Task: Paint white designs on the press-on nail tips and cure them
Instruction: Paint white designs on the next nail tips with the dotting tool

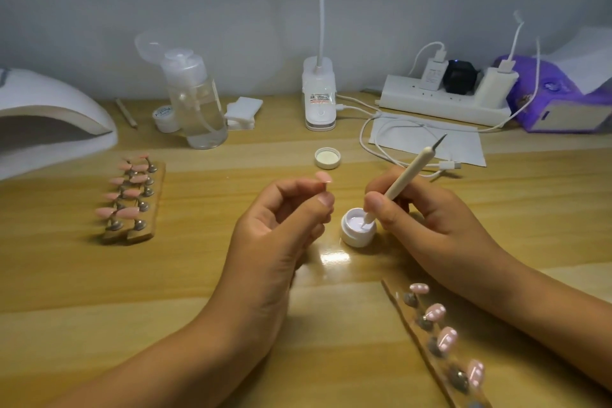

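Head view: the left hand (pixel 281 219) pinches the stem of a pink tip (pixel 324 177) between thumb and forefinger. The tip is raised face up just beside the jar (pixel 358 227), in my judgement so that a loaded pen has only a short way to travel. The right hand (pixel 427 219) has its fingers clamped round the pen (pixel 407 175) in a writing hold. The lower point is dipped in the white gel, and the upper metal point slants away toward the cable (pixel 381 149). The jar stands open on the desk (pixel 198 275) between the two hands; whether the right thumb touches its rim I cannot tell. Its lid (pixel 328 158) lies inner face up behind it, apart from both hands and out of the working line. A rack (pixel 132 199) of plain pink tips sits well to the left. A strip (pixel 437 338) of tips bearing white marks lies at the near right, close under the right forearm, where a careless drag could smear them. The curing lamp (pixel 49 122) stands at far left, mouth toward the desk, with bare desk between it and the hands. The cable loop behind the right hand is the nearest snag.
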Demonstrator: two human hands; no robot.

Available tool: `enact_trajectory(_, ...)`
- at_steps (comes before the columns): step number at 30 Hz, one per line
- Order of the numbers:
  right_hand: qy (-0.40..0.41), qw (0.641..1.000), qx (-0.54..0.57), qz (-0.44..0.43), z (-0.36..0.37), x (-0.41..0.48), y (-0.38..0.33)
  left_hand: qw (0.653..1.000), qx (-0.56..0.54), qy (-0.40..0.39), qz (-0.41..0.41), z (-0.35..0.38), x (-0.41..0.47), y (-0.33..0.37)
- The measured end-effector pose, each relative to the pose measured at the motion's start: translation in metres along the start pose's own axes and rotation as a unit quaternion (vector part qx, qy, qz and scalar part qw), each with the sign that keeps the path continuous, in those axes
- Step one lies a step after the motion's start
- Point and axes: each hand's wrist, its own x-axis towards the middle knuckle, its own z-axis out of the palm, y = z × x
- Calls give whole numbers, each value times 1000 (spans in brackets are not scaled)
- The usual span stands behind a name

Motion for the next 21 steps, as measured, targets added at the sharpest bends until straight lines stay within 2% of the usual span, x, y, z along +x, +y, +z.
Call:
enact_trajectory(6, 18, 1000, 21, 9, -1, -1, -1, 1000, -2, -22, 9, -1, 0, 0)
enact_trajectory(9, 66, 992, 102, 22, -4, 1, 0, 999, 8, -30, 11, 0, 0, -2)
enact_trajectory(14, 141, 961, 237, 23, -11, 5, 0, 998, 22, -52, 11, 1, -1, -3)
enact_trajectory(17, 139, 936, 319, 52, -15, 5, 1, 994, 50, -93, 22, 3, -4, -3)
enact_trajectory(21, 85, 917, 382, 83, -17, 5, 0, 985, 101, -140, 19, 6, -7, -2)
